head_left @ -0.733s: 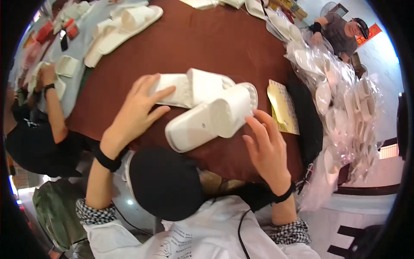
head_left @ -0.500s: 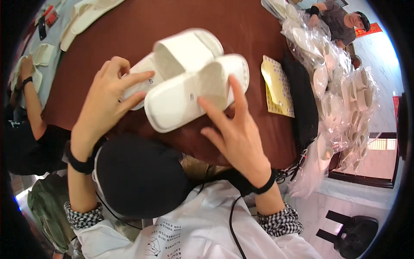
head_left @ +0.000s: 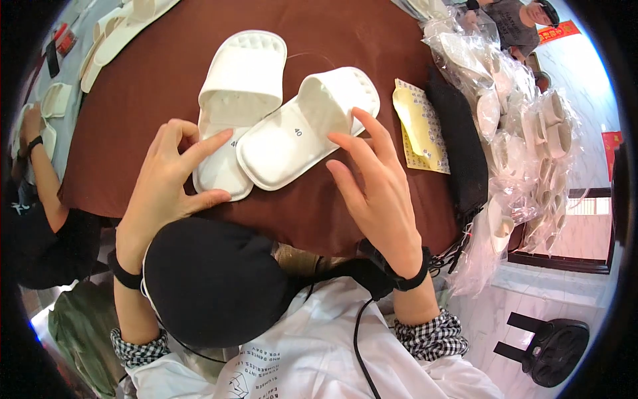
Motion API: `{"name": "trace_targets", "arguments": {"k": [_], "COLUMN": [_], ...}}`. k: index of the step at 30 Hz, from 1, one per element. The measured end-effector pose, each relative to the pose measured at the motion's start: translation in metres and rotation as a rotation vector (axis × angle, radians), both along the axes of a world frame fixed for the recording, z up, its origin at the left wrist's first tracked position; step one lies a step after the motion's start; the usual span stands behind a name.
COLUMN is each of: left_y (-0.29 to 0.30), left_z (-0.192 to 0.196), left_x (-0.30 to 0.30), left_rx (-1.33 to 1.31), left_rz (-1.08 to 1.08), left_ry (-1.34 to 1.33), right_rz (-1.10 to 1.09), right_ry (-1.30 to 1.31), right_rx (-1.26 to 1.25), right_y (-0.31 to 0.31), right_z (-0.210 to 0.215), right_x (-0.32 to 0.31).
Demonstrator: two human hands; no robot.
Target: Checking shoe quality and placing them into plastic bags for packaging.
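Observation:
Two white open-toed slippers with broad straps lie on the brown cloth-covered table, toes pointing away from me. The heel of the right slipper (head_left: 276, 149) overlaps the left slipper (head_left: 236, 83). Beside the left one's heel is my left hand (head_left: 166, 166), index finger and thumb spread over its sole and heel edge. My right hand (head_left: 375, 176) is at the right slipper's outer side, with two fingertips at the strap and sole edge. Its thumb stands apart from the slipper. Neither hand is closed round a slipper.
A yellow sticker sheet (head_left: 420, 126) lies right of the slippers, beside a black cloth (head_left: 458, 133). Bagged white slippers (head_left: 508, 146) are heaped farther right, with a person (head_left: 512, 26) behind. More slippers (head_left: 119, 43) and another person's arm (head_left: 43, 149) are at the left.
The left slipper has turned, its toe swinging left and its heel coming nearer me. The right slipper has shifted slightly. Both hands have moved a little, the right one drawing back from the sole.

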State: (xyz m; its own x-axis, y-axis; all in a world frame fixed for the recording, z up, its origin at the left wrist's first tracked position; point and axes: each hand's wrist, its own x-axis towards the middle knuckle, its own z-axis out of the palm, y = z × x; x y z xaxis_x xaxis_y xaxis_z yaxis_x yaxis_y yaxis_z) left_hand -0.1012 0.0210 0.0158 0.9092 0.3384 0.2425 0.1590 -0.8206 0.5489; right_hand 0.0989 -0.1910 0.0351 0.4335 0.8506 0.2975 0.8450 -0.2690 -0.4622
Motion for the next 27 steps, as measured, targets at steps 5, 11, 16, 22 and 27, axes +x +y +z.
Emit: {"name": "trace_targets", "arguments": {"k": [5,11,16,22,27], "left_y": [-0.001,0.0,-0.004,-0.005,-0.011], "left_z": [0.003,-0.004,-0.006,-0.003,0.003], "left_x": [0.005,0.019,0.022,0.032,0.047], "left_rx": [0.19,0.166,-0.076,-0.127,0.141], "left_rz": [0.022,-0.253,-0.21,-0.259,-0.383], "left_ry": [-0.03,0.022,-0.049,-0.066,0.061], "right_rz": [-0.094,-0.078,-0.033,0.065,-0.043], "right_ry": [0.221,-0.141,-0.259,-0.259,-0.081], "right_rx": [0.05,-0.026,-0.145,-0.071,0.259], "right_y": [-0.014,0.004,0.017,0.023,0.006], "right_z": [0.01,0.004,-0.006,-0.003,0.006], "right_x": [0.002,0.013,0.029,0.045,0.045]}}
